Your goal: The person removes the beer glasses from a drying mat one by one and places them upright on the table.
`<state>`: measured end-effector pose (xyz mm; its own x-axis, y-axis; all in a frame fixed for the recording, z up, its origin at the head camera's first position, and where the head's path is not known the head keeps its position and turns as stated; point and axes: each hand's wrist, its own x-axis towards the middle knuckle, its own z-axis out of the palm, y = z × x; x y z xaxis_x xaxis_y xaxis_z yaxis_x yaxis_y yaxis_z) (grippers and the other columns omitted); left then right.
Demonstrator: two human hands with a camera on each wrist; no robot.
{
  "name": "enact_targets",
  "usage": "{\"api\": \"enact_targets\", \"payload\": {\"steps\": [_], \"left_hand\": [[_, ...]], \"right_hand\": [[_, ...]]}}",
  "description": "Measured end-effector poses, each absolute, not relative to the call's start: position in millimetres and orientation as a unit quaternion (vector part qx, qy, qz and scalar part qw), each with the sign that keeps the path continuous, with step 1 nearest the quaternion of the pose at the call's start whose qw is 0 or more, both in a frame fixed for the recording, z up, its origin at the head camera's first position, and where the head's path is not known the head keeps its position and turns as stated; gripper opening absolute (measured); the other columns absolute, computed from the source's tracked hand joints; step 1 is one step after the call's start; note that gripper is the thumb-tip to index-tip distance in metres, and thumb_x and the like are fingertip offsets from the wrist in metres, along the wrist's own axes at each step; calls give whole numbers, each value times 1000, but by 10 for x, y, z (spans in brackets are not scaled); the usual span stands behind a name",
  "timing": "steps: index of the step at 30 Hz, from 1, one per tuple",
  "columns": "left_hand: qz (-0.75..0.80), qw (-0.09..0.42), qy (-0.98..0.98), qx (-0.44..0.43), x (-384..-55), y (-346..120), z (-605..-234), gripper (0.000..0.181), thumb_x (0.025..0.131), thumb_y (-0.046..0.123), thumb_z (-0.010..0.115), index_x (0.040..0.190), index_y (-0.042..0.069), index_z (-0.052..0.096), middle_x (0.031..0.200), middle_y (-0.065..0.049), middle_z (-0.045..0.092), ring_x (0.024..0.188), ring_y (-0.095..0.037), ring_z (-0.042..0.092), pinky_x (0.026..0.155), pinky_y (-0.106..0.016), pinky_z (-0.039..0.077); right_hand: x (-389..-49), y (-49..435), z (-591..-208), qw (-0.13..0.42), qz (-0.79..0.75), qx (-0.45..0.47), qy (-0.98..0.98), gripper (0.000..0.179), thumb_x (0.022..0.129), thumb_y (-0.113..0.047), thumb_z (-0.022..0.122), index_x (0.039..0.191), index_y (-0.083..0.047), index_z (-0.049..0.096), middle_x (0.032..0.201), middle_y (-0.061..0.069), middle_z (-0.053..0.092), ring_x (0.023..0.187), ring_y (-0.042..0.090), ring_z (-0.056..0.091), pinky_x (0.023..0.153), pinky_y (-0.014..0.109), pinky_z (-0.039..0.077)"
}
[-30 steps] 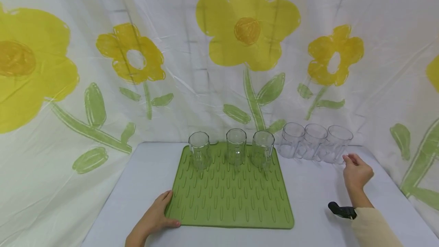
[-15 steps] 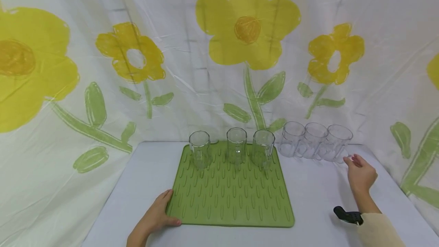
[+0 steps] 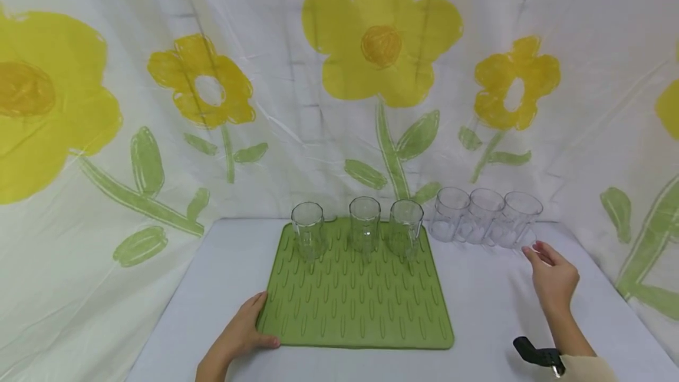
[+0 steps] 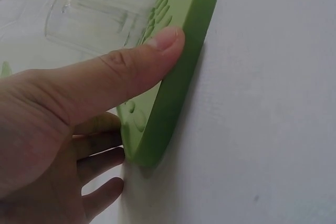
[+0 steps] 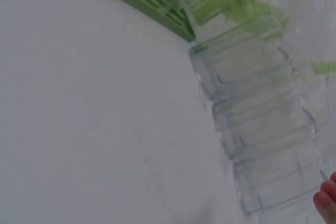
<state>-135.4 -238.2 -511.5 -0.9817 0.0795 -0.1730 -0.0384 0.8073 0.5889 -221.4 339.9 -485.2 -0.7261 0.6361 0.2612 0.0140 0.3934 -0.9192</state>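
Note:
A green ridged drying mat (image 3: pixel 356 311) lies on the white table with three clear glass mugs standing along its far side: the left mug (image 3: pixel 309 231), middle mug (image 3: pixel 365 226) and right mug (image 3: pixel 406 230). My left hand (image 3: pixel 241 332) holds the mat's near left corner, thumb over the front edge and fingers against the left side, as the left wrist view also shows. Three more glass mugs stand in a row right of the mat. By the handle of the rightmost mug (image 3: pixel 518 220) is my right hand (image 3: pixel 556 282), thumb and forefinger slightly apart; firm contact is unclear.
The other two mugs in that row, the nearer-to-mat mug (image 3: pixel 448 215) and its neighbour (image 3: pixel 484 217), stand side by side, close together. A white curtain (image 3: pixel 286 152) with yellow flowers hangs behind the table (image 3: pixel 488 311).
My right hand's thumb and forefinger have parted a little beside the rightmost mug's handle, and the wrist has shifted slightly nearer to me. The left hand, mat and mugs stay in place.

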Motion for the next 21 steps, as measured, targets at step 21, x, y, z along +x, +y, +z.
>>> {"api": "enact_targets", "payload": {"steps": [21], "left_hand": [[318,93,944,3,-1346,-2375,-5116,116,55,29,93,145,-11,33,149,-32,35,138,-53,31,112,-63,31]], "right_hand": [[-2123,2594,-4844,251,527,-84,-807,32,83,-11,77,111,4,71,86,-34,62,77,-23,57,68,-2,46]]}}
